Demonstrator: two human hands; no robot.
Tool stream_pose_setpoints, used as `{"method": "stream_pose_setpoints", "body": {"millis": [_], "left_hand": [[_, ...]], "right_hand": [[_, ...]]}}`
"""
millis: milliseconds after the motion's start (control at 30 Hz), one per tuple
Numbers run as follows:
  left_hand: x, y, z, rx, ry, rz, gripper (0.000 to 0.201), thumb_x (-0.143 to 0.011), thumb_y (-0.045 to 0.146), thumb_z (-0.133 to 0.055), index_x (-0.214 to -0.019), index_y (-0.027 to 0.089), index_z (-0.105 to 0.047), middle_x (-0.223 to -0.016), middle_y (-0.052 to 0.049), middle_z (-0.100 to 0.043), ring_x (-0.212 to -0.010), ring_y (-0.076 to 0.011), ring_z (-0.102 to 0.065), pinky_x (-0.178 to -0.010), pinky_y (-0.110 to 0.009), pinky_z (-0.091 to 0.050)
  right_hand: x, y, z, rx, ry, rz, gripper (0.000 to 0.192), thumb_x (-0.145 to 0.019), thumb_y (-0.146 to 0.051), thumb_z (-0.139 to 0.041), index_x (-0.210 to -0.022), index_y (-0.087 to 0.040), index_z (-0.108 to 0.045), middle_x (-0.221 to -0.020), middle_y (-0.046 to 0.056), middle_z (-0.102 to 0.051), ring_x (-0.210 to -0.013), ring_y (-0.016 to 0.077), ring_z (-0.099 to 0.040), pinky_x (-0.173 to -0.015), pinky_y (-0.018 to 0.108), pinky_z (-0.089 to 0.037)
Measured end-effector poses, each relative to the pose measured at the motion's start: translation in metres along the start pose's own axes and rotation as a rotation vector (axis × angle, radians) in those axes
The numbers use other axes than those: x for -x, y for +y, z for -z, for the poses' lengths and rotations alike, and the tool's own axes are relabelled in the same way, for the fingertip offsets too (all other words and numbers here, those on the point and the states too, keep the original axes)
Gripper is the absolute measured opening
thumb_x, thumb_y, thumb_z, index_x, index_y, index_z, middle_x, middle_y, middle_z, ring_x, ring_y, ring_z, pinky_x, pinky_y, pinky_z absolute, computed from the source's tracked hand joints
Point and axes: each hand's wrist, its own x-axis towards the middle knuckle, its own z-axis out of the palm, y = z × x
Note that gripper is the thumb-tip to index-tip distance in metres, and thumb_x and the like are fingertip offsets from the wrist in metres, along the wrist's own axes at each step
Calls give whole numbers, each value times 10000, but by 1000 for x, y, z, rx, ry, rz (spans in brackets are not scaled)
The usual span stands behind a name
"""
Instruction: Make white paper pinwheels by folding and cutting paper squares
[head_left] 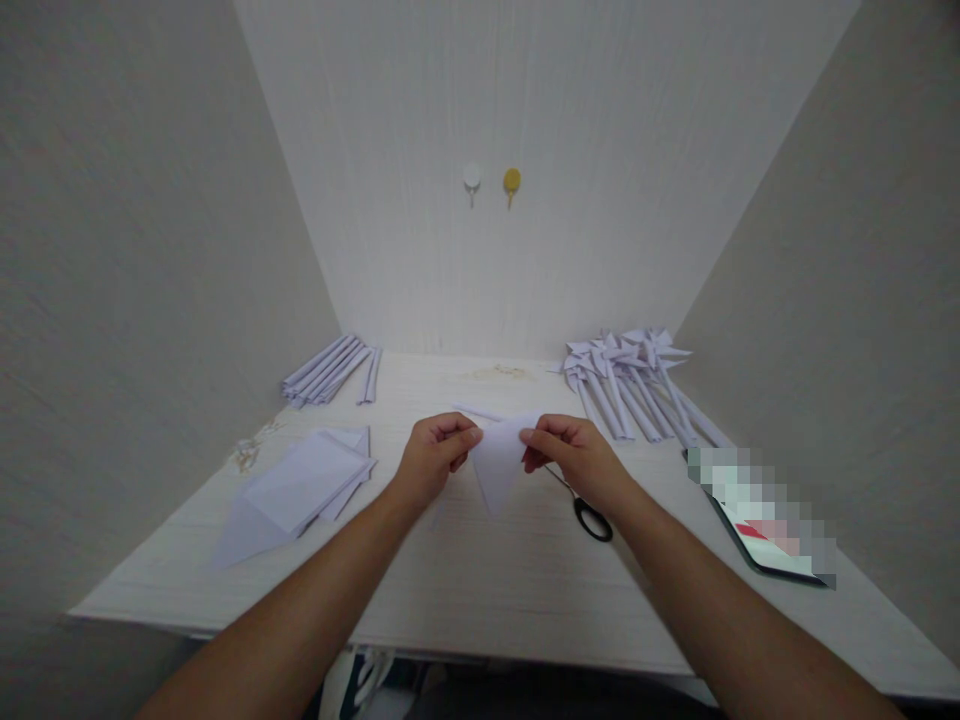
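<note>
Between my two hands is a folded piece of white paper (498, 462), roughly a triangle with its point downward. My left hand (442, 448) pinches its upper left corner between thumb and fingers. At the upper right corner, my right hand (566, 448) grips it the same way. Scissors (592, 520) with black handles lie on the table by my right wrist, their blades partly hidden. Behind the held paper, a thin white paper strip or stick (474, 411) shows on the table.
Several rolled paper sticks (330, 370) lie at the back left, with a stack of white paper sheets (304, 480) nearer. Several paper pinwheels (626, 375) on sticks are heaped at the back right. A phone or tablet (761, 520) lies at the right. Walls enclose the table (510, 600) on three sides.
</note>
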Motion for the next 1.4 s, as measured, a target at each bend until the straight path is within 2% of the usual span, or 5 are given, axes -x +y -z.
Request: {"method": "stream_pose_setpoints", "body": {"millis": [200,467,667,867,1400], "left_hand": [[-1,-1,1,-13,1,-28,227,-678,366,-779,-649,159,-692,-476,49,-514,-444,-81,-400,-460,-225,-281],[1,-11,-1,-76,-226,-1,249,-721,351,-793,-901,179,-812,-841,-33,-763,-773,-185,-639,-767,-318,-462],[1,-15,1,-132,-158,29,246,-719,365,-768,-838,152,-795,-702,-13,-713,-636,-157,-592,-657,-295,-431],[2,-10,0,-167,-114,9,242,-708,369,-751,-622,149,-696,-580,-4,-649,-548,-125,-535,-571,-259,-393],[2,-5,1,-165,-91,12,301,-677,405,-800,-574,162,-654,-543,5,-615,-517,-121,-526,-545,-256,-421]], "right_hand": [[0,-1,0,-11,38,44,332,-749,-484,-780,-634,-185,-693,-629,21,-692,-555,136,-597,-589,292,-481],[1,-7,0,2,111,68,356,-768,-511,-761,-653,-176,-722,-654,34,-702,-569,140,-616,-597,293,-498],[1,-9,-1,-125,206,66,319,-734,-483,-789,-697,-182,-688,-658,13,-709,-537,126,-612,-576,278,-509],[1,-11,0,-138,284,78,270,-711,-432,-805,-731,-178,-714,-642,10,-702,-532,125,-607,-567,275,-514],[2,-10,0,-137,226,78,278,-693,-435,-827,-770,-174,-770,-649,30,-732,-537,137,-627,-568,289,-521]]}}
